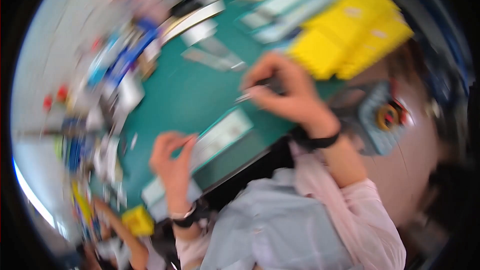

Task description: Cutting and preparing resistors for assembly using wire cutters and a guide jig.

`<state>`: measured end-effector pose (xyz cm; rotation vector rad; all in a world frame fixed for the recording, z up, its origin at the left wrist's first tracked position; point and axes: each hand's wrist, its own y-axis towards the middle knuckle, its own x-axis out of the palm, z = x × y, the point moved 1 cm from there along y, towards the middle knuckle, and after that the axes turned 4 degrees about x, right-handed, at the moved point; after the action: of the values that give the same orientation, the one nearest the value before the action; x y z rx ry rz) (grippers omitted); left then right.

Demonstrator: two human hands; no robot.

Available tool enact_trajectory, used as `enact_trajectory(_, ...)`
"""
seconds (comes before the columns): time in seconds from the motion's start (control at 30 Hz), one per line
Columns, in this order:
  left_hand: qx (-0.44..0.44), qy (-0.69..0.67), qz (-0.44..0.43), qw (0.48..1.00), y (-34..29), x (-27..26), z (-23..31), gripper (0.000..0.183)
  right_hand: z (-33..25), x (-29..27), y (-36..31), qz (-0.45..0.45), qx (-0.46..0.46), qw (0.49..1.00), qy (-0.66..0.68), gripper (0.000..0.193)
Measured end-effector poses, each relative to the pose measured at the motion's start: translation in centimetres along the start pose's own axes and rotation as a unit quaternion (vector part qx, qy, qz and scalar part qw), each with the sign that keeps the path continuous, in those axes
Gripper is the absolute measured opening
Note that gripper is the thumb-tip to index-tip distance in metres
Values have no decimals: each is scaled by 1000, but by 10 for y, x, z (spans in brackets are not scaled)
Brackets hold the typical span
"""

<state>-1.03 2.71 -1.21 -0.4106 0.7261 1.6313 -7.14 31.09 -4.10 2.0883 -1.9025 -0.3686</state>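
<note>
In front of me a flat pale panel with a glassy green edge lies slantwise on the green mat. At its left end is my left hand, thumb and forefinger pinched together; blur hides what, if anything, is between them. Above the panel's right end, my right hand is closed around a small dark tool. A thin silvery tip shows past its fingers, pointing left; the exact kind of tool is too blurred to tell. Both wrists wear black bands.
Stacked yellow trays stand at the far right beside clear panels. Pale strips lie beyond my hands. Clutter lines the left edge, with a blue box. Another person's arm reaches in at lower left, near a yellow block.
</note>
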Motion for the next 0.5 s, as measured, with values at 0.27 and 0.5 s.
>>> enact_trajectory(0.27, -51, -35, 7, 998, -23, -16, -7, 26, -6, 24, 3, -105, 136, 983, 71, 26)
enact_trajectory(0.5, -34, -119, -42, 991, -18, -6, -19, 22, -5, 53, 7, -208, 215, 947, 117, 31)
